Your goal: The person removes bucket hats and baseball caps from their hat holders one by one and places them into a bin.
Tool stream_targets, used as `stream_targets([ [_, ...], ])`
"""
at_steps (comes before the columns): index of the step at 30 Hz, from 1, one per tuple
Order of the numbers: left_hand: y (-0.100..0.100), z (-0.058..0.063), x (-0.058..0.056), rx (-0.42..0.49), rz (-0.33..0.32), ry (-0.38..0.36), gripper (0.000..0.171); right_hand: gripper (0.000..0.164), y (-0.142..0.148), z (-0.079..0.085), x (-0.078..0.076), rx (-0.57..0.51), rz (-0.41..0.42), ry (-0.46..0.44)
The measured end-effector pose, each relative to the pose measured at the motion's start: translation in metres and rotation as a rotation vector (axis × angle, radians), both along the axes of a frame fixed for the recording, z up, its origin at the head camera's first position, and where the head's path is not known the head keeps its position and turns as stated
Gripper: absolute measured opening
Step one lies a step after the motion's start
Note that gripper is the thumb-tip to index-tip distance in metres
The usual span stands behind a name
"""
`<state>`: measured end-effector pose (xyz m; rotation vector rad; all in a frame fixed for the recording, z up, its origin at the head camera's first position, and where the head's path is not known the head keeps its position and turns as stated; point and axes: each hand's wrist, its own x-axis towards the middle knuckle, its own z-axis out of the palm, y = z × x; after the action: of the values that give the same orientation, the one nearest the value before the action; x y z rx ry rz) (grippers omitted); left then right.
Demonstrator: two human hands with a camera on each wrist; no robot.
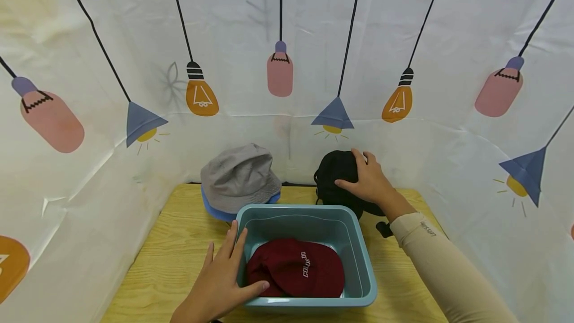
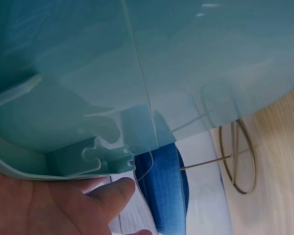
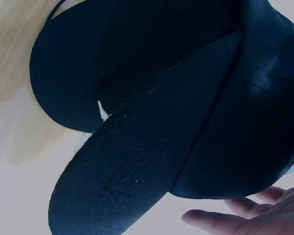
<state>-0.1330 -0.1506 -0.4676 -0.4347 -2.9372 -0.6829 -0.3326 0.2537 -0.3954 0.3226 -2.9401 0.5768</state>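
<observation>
A teal plastic basin (image 1: 309, 302) stands at the front of the table, and a dark red baseball cap (image 1: 287, 270) with white lettering lies in it. My left hand (image 1: 221, 275) rests along the basin's left rim, fingers extended and thumb over the near corner. The left wrist view shows this hand (image 2: 54, 208) against the basin's outer wall (image 2: 78, 73). My right hand (image 1: 369, 178) lies over the crown of a black cap (image 1: 336, 178), fingers spread. In the right wrist view, its fingers (image 3: 206, 218) show beside the crown; two dark brims (image 3: 112, 181) overlap.
A grey bucket hat (image 1: 237, 176) sits on a blue hat brim (image 1: 217, 211) at the back left, just behind the basin. A black strap end (image 1: 384, 229) lies right of the basin. A white printed sheet (image 1: 305, 153) hangs behind the wooden table (image 1: 166, 258).
</observation>
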Motion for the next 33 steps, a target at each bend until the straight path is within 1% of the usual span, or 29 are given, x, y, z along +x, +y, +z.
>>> stream_targets([
  [8,0.0001,0.0002,-0.0005,-0.001,0.004,-0.021,0.118,0.112,0.0023,0.0005,0.0007,-0.003,0.008,0.002],
  [22,0.0005,-0.0011,-0.0004,-0.005,0.006,0.002,0.117,0.099,0.0038,0.0011,0.0007,-0.022,-0.023,0.057],
  [33,0.0011,0.0010,0.0010,0.005,0.006,-0.007,0.118,0.092,0.0058,0.0023,0.0023,-0.024,-0.031,0.085],
])
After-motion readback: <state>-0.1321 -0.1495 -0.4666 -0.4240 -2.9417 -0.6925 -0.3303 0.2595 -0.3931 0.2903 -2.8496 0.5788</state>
